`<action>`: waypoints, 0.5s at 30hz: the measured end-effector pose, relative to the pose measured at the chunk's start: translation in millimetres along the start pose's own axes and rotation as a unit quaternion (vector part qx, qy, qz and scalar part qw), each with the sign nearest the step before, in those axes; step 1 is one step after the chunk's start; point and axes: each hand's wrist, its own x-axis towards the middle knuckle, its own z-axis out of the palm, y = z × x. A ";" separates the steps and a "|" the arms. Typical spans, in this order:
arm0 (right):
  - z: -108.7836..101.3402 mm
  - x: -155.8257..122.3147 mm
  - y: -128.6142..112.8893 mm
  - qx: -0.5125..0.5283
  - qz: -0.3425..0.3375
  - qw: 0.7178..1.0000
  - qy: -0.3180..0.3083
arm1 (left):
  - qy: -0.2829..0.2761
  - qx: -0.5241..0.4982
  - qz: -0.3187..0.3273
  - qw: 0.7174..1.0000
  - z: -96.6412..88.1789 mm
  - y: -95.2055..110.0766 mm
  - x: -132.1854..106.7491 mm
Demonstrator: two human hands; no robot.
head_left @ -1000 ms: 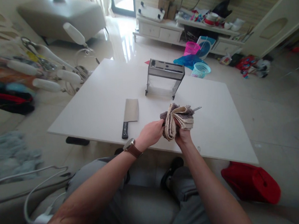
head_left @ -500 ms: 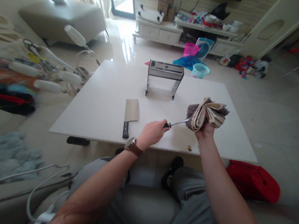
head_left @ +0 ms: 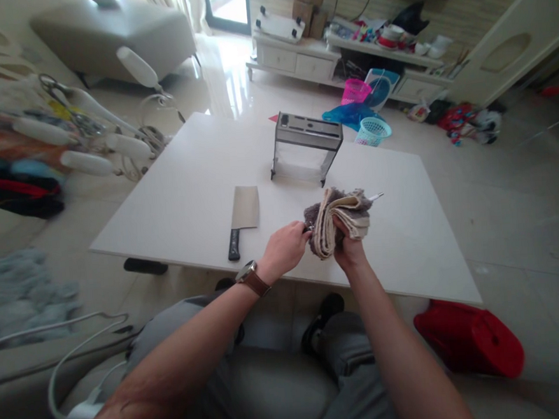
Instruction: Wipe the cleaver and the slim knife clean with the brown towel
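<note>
My left hand (head_left: pixel 286 247), with a watch on its wrist, is closed round the black handle of a slim metal rod that looks like a sharpening steel (head_left: pixel 377 196). The rod's middle is hidden in a folded brown and cream towel (head_left: pixel 326 232), and its pale tip sticks out on the right. Fingers of my right hand (head_left: pixel 349 249) grip the towel round the rod from below and behind. To the left, a cleaver (head_left: pixel 246 207) lies flat on the white table (head_left: pixel 186 178), its black handle towards me. A knife block (head_left: pixel 307 134) with a slotted top and clear sides stands beyond the hands.
Baskets, one teal (head_left: pixel 373 131) and one pink (head_left: pixel 355 91), stand on the floor past the table. By its near right corner is a red container (head_left: pixel 470 340). A white floor lamp (head_left: pixel 87 162) spreads its arms at the left. A low cabinet (head_left: pixel 293 62) lines the back.
The towel and my right hand have slid left along the rod towards its handle. The rod's tip now shows beyond the towel. My left hand has barely moved.
</note>
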 end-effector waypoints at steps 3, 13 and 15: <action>7.5 -7.0 17.3 -0.024 -0.021 0.999 -0.021 | 0.006 -0.022 -0.008 1.000 -0.3 0.1 1.0; -18.3 14.6 -9.6 -0.007 -0.059 0.998 0.034 | -0.007 -0.011 0.025 1.000 -5.1 4.7 0.8; -27.8 23.1 -26.9 0.011 -0.081 0.995 0.048 | -0.012 -0.009 0.025 1.000 -9.0 4.6 -0.5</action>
